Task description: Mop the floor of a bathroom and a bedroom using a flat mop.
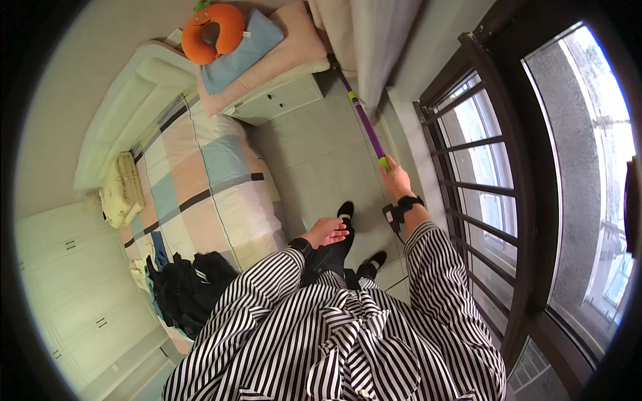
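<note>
My right hand (396, 179) grips the green end of a long purple pole (367, 125), which looks like a mop or broom handle. From my hand the pole slants away over the grey tiled floor (313, 153) towards the gap between the white bedside cabinet (275, 100) and the curtain (373, 45). Its far end is hidden there, so the head cannot be seen. My left hand (328, 232) hangs in front of my body with nothing in it, fingers loosely extended. A dark band sits on each wrist.
A bed with a checked cover (215, 175) stands at the left, with black clothes (188, 288) and a folded yellow quilt (123, 190) on it. An orange neck pillow (228, 30) lies on a blue cushion (246, 50). Barred windows (476, 185) line my right side.
</note>
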Demonstrator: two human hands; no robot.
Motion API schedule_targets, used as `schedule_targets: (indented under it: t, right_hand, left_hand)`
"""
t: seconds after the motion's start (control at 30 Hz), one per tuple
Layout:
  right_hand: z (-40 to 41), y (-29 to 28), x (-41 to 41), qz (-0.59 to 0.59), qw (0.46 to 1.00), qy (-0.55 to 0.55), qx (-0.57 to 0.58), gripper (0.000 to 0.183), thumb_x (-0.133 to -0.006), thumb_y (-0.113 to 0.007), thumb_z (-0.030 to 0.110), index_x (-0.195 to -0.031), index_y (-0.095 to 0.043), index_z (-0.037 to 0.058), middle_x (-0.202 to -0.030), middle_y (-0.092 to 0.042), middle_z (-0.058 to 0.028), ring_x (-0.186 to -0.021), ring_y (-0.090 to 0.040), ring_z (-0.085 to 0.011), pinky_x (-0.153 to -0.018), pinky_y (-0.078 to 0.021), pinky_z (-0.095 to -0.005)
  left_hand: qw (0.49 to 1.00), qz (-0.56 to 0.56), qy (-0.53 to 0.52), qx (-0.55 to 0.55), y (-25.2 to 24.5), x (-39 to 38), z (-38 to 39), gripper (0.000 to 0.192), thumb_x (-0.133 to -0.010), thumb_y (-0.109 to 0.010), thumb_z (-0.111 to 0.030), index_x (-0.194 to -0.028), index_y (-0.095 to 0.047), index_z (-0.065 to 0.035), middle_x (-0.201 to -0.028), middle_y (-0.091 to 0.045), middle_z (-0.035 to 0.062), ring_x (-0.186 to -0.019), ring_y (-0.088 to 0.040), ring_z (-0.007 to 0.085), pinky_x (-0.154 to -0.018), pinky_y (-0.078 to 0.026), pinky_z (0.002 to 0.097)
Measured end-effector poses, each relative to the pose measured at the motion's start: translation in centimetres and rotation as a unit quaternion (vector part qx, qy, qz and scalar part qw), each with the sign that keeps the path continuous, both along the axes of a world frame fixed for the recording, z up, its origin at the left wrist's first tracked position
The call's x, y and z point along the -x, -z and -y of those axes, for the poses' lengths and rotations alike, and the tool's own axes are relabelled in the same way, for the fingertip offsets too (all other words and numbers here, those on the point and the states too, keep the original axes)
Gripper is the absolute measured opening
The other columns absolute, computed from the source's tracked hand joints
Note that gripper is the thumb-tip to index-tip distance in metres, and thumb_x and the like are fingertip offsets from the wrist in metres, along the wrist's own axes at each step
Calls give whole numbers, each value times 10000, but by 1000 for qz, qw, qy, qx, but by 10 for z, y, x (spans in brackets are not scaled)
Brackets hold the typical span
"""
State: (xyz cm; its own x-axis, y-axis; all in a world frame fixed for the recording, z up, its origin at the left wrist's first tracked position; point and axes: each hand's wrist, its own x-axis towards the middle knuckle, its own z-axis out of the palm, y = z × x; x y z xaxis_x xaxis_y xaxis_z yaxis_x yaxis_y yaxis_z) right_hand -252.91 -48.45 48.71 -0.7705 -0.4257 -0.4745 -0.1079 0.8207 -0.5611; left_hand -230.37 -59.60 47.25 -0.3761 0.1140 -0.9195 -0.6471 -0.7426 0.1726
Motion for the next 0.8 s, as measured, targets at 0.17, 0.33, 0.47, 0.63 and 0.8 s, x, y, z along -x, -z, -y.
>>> schedule_targets:
  t: [0.17,0.33,0.47,0.63,0.8]
  right_hand:
    - [-59,-5,-67,9,999,29,-11,482,-794,-490,306,-1254,-364,231,-904,-574,-212,-860,-537,-378,-735,-431,-419]
    - [-128,-14,-142,36,997,67,-23,468,-796,-509,288,-1244,-377,255,-842,-575,-222,-804,-550,-379,-683,-435,-421]
    - [-176,-34,-200,63,991,94,-67,467,-793,-530,267,-1237,-385,261,-811,-577,-211,-760,-560,-370,-647,-439,-416]
    - [-205,-39,-271,66,988,128,-61,484,-782,-545,271,-1236,-380,268,-725,-574,-207,-666,-565,-364,-574,-443,-426]
    - [-253,0,-360,192,968,165,-4,500,-800,-533,295,-1265,-347,274,-769,-583,-215,-728,-580,-357,-615,-446,-395]
  left_hand:
    - [999,12,30,-31,19,3,-14,150,-836,-494,-171,-926,-469,-54,-904,-525,54,-855,-555,223,-740,-471,340]
    - [996,16,81,-30,38,20,-40,176,-837,-487,-179,-943,-448,-45,-936,-505,75,-879,-544,233,-753,-470,356]
    - [991,12,127,-48,51,23,-67,262,-832,-497,-172,-1024,-415,-13,-1060,-440,120,-923,-522,254,-769,-469,374]
    - [976,32,217,3,70,26,-95,306,-831,-500,-205,-1021,-399,12,-985,-457,128,-851,-541,244,-711,-492,398]
    - [966,35,251,-49,106,11,-117,270,-830,-496,-230,-974,-398,-24,-731,-462,101,-647,-542,250,-614,-496,425]
